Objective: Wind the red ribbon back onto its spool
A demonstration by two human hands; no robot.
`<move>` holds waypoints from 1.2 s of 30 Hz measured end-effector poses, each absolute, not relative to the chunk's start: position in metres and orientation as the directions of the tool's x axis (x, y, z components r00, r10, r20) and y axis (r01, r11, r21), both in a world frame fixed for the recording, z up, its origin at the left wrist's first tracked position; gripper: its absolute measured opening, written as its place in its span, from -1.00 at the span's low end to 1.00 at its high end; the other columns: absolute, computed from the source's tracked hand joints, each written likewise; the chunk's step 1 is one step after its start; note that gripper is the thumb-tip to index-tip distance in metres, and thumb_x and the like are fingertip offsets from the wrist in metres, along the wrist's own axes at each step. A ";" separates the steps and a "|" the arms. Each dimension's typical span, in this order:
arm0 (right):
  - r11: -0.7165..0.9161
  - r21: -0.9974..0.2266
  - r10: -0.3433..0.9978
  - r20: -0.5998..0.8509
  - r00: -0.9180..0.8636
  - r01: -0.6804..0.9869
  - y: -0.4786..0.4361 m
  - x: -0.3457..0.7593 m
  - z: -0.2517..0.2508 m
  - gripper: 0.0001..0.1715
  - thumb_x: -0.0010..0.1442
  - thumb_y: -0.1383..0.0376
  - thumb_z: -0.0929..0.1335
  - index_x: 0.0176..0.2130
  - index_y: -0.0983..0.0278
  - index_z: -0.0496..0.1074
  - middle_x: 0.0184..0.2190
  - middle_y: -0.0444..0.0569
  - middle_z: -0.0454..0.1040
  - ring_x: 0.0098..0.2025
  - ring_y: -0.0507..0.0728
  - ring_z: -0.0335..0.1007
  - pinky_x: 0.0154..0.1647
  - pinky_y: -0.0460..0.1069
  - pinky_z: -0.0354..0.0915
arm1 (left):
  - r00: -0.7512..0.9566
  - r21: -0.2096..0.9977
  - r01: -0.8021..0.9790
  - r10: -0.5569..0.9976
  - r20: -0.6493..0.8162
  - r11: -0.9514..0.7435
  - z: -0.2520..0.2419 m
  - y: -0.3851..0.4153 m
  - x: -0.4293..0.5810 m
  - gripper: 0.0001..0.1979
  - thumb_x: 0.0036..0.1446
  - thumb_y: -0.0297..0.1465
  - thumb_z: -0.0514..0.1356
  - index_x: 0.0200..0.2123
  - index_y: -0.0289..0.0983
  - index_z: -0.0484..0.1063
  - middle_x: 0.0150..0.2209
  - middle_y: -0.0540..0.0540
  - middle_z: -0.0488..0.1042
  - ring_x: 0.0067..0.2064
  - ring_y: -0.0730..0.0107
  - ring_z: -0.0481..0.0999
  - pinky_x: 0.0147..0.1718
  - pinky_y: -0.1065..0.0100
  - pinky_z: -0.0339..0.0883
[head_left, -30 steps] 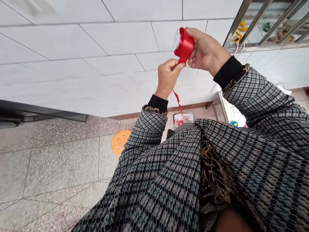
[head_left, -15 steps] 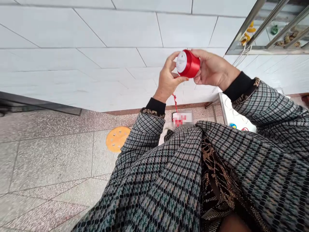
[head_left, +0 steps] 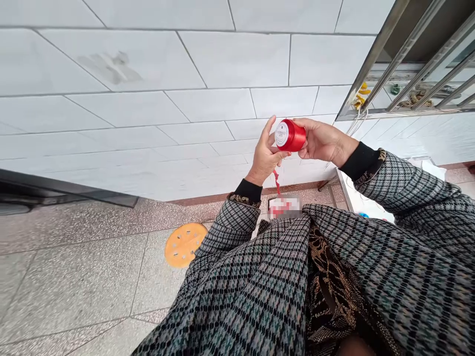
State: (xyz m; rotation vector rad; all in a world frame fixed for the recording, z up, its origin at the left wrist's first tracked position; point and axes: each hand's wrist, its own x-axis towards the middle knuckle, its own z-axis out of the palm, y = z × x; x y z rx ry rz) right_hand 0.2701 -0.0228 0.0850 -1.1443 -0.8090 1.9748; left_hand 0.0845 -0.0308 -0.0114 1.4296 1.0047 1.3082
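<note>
right hand (head_left: 322,143) grips ribbon spool (head_left: 291,135); left hand (head_left: 266,157) pinches loose ribbon end (head_left: 276,181)

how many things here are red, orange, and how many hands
red: 2, the ribbon spool and its loose ribbon end
orange: 1, the round perforated disc on the floor
hands: 2, the left hand and the right hand, both on the spool
total: 5
</note>
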 end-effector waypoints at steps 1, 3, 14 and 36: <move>-0.568 -0.782 0.806 -0.465 -0.366 -0.258 -0.024 0.270 0.085 -0.76 0.23 0.15 0.54 -0.28 0.23 0.52 -0.49 -0.06 0.47 -0.51 0.08 0.21 -0.50 0.01 0.22 | 0.125 0.968 -0.002 0.961 0.247 -0.249 -0.009 -0.029 0.082 0.03 -0.10 -0.15 0.62 0.42 0.02 0.29 0.12 -0.21 0.58 -0.04 0.01 0.70 -0.12 0.06 0.67; -0.585 -0.769 0.795 -0.480 -0.371 -0.258 -0.027 0.270 0.085 -0.75 0.24 0.15 0.54 -0.30 0.23 0.50 -0.50 -0.06 0.46 -0.52 0.07 0.20 -0.53 0.00 0.20 | 0.176 0.962 0.020 0.948 0.265 -0.273 -0.004 -0.027 0.078 0.08 -0.24 -0.11 0.66 0.38 -0.02 0.36 0.20 -0.24 0.55 0.13 -0.14 0.63 -0.03 0.01 0.65; -0.481 -0.805 0.833 -0.296 -0.468 -0.347 -0.048 0.271 0.079 -0.45 0.14 -0.13 0.61 -0.33 0.23 0.45 -0.51 -0.17 0.35 -0.56 -0.04 0.03 -0.59 -0.08 0.15 | 0.114 0.954 -0.191 0.960 0.254 -0.230 -0.007 -0.039 0.089 0.01 -0.20 0.02 0.62 0.31 -0.11 0.41 -0.11 -0.11 0.61 -0.52 0.56 0.41 -0.62 0.40 0.34; -0.437 -0.740 0.899 -0.373 -0.229 -0.511 -0.006 0.262 0.049 -0.78 0.36 0.38 0.35 -0.37 0.28 0.35 -0.61 -0.23 0.25 -0.63 -0.08 -0.06 -0.66 -0.20 -0.08 | 0.088 0.976 -0.212 0.994 0.067 -0.048 -0.024 -0.053 0.117 -0.46 0.05 0.09 0.46 -0.38 -0.31 0.54 -0.48 0.01 0.47 -0.53 0.57 0.38 -0.50 0.45 0.29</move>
